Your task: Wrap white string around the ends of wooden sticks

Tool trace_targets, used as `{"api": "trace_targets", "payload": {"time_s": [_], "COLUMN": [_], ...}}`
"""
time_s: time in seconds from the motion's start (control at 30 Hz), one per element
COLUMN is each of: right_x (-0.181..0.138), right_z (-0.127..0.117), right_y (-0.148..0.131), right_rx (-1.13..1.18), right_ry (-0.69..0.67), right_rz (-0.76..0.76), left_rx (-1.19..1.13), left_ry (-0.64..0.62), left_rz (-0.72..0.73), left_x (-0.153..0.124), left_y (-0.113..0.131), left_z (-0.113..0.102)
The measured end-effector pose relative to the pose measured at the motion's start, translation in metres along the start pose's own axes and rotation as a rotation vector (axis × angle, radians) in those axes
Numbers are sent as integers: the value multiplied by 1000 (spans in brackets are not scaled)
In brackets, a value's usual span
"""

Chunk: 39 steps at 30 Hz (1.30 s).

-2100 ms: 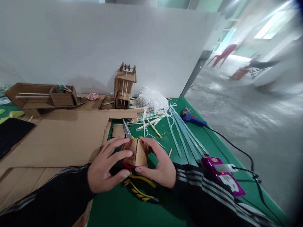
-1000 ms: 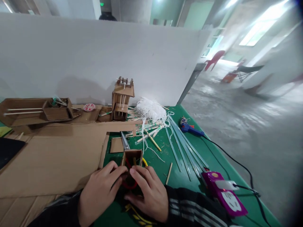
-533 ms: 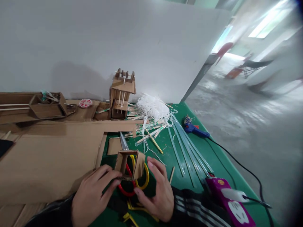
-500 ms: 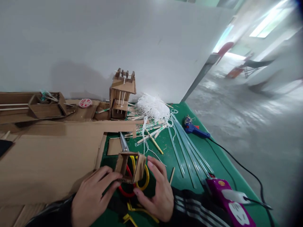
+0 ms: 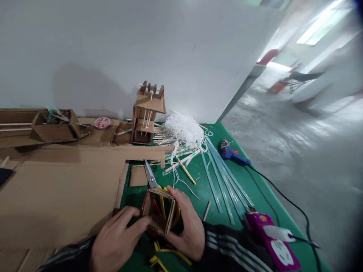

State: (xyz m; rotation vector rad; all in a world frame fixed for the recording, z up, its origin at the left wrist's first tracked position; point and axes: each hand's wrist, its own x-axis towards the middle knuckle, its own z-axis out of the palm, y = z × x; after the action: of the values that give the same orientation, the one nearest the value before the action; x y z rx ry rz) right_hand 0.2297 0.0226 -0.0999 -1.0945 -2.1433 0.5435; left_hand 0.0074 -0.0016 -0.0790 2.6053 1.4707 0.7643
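Observation:
Both my hands hold a small open cardboard box frame (image 5: 159, 211) above the green table (image 5: 249, 177). My left hand (image 5: 119, 238) pinches its lower left side with thumb and fingers. My right hand (image 5: 185, 223) wraps its right side, fingers along the top edge. Through the frame's open middle I see the red and yellow handles of scissors (image 5: 150, 177) lying under it, blades pointing away from me.
A large cardboard sheet (image 5: 62, 189) covers the left. A cardboard tower model (image 5: 147, 113), white string pile (image 5: 183, 128), glue sticks (image 5: 224, 173), a blue glue gun (image 5: 232, 155) and a purple power strip (image 5: 272, 241) lie behind and to the right. A white partition stands at the back.
The cardboard frame has been turned in my hands and lowered toward me, its open side now facing up at me. My right fingers moved onto its top edge.

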Motion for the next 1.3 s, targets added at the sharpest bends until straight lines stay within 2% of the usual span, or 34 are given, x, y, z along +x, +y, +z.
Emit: {"api": "trace_targets", "payload": {"time_s": [0.13,0.4,0.6,0.87,1.03,1.3], "right_x": [-3,-1,-3,-4,-4,-4], "right_z": [0,-3,-2,-1,-2,-3], "right_y": [0,-2,0,-1,-2,-5], "right_rx": [9,33,42,68,70,98], "right_ry": [6,10,-8,-24,-22,-29], "right_rz": [5,12,35,55,63,137], "left_rx": [23,45,46,13,15,-30], "left_ry": [-32,-1,-28,18,-5,0], "left_rz": [25,54,41,46,24,9], "left_x": [-5,-5,-5,-2,-3,-6], "left_y": [-1,-1,-2,-1,-1,-2], "left_z": [-1,-1,2,-2,-1,1]}}
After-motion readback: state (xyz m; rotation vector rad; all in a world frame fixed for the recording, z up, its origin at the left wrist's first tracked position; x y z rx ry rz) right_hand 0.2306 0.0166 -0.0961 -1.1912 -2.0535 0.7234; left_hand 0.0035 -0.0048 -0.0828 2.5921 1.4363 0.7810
